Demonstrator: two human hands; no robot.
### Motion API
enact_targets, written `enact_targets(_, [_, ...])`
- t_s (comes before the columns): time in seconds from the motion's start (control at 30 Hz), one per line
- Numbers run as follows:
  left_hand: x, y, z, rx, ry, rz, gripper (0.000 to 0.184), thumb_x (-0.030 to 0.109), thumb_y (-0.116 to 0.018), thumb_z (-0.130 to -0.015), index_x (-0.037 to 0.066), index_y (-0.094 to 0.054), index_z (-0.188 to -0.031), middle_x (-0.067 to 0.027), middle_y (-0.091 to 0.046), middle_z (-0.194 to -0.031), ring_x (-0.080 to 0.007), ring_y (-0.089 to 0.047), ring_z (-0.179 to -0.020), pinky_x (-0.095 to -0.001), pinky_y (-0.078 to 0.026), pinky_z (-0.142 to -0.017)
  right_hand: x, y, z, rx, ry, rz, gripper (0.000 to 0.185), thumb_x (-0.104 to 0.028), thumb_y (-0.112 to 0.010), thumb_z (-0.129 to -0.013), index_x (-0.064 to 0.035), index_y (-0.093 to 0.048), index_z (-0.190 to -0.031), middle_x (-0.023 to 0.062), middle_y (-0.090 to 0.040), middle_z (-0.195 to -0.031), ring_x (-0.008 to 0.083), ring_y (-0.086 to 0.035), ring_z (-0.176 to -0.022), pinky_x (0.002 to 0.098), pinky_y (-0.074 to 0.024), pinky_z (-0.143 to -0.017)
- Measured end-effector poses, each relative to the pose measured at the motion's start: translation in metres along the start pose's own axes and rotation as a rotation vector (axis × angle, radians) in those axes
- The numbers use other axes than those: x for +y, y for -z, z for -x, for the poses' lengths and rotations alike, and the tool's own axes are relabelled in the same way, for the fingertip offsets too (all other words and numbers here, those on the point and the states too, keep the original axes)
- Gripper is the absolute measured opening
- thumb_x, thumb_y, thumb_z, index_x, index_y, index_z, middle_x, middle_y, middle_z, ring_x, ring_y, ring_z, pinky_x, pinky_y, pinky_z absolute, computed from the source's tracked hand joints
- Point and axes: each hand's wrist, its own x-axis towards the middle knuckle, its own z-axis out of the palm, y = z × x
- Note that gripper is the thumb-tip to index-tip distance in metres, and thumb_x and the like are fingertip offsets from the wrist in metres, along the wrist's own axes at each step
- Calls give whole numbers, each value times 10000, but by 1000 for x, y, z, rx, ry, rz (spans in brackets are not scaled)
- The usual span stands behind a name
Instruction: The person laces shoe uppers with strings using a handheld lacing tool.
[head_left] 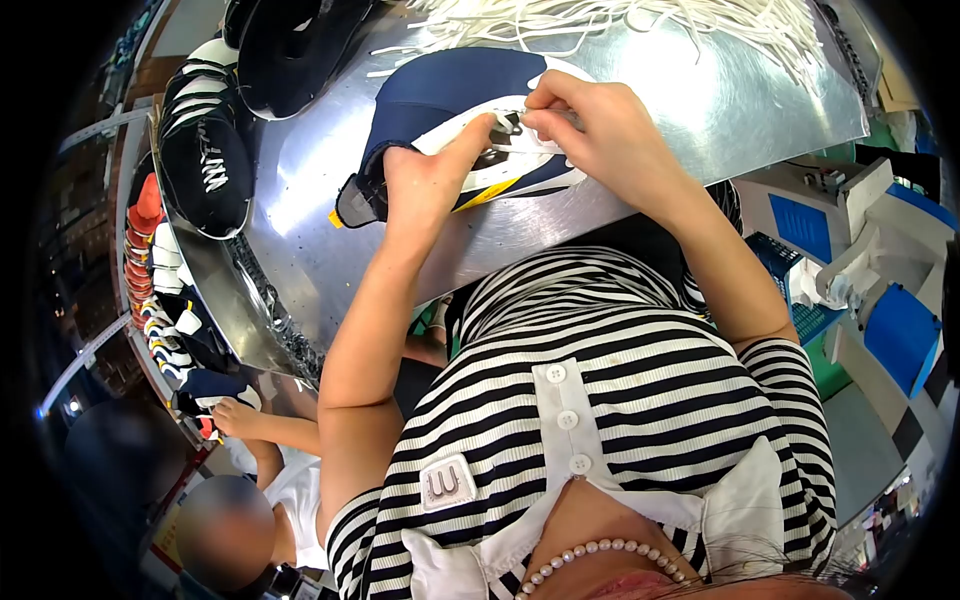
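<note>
A navy and white shoe upper with yellow trim lies on the metal table in front of me. My left hand is wrapped round its dark collar end, with the thumb on the white eyelet strip. Toward the other end, my right hand pinches a white lace at the eyelets, thumb and forefinger together. The lace passes through the opening between both hands. The fingers of my left hand that reach inside the upper are hidden.
Loose white laces are heaped at the table's far edge. Black shoe uppers lie at the left. Beyond the metal table, another person's hand touches a row of uppers. Sewing-machine-like equipment stands at the right.
</note>
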Motion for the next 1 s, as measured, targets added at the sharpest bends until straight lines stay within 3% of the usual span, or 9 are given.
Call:
enact_targets(0.13, [2,0,-1,-13,9,32,132,128,-735,-836,4,-692,-856,-29,-673,-746,-81,-598,-642,-226,-456,-584,-1,0,-3,-21,-14,42,137,-150,-632,-903,-15,-613,-904,89,-657,-703,199,-623,-606,308,-465,-574])
enact_targets(0.23, [1,0,0,-20,25,52,135,127,-734,-836,1,-691,-859,-33,-669,-743,-76,-573,-618,-224,-439,-562,-4,-3,-3,7,-8,54,156,-210,-620,-890,-55,-628,-891,108,-629,-650,297,-634,-648,416,-481,-606])
enact_targets(0.43, [-1,1,-4,-13,48,82,142,118,-735,-827,-14,-690,-853,-41,-673,-740,-85,-585,-616,-229,-452,-565,-11,-3,-4,-8,29,155,135,-194,-628,-882,-59,-626,-883,109,-635,-659,305,-643,-672,424,-487,-616])
enact_targets(0.63, [-11,-1,-9,29,7,74,156,104,-739,-809,-38,-695,-856,-39,-685,-749,-94,-625,-637,-238,-484,-580,2,-9,-3,50,-2,-4,138,-179,-637,-877,-42,-621,-878,115,-633,-655,307,-634,-640,413,-481,-599])
enact_targets(0.73, [-7,-2,-7,30,3,100,158,103,-738,-810,-41,-695,-859,-38,-688,-762,-97,-628,-648,-238,-484,-586,3,-3,1,-10,-3,-4,134,-126,-631,-909,3,-597,-910,92,-665,-728,190,-666,-665,292,-500,-616])
enact_targets(1.0, [-5,0,-6,-7,15,87,162,121,-730,-826,-35,-697,-852,-36,-682,-758,-84,-613,-662,-234,-468,-588,4,-5,-2,-8,24,-5,141,-140,-626,-913,-1,-599,-917,100,-660,-718,193,-661,-651,297,-496,-607])
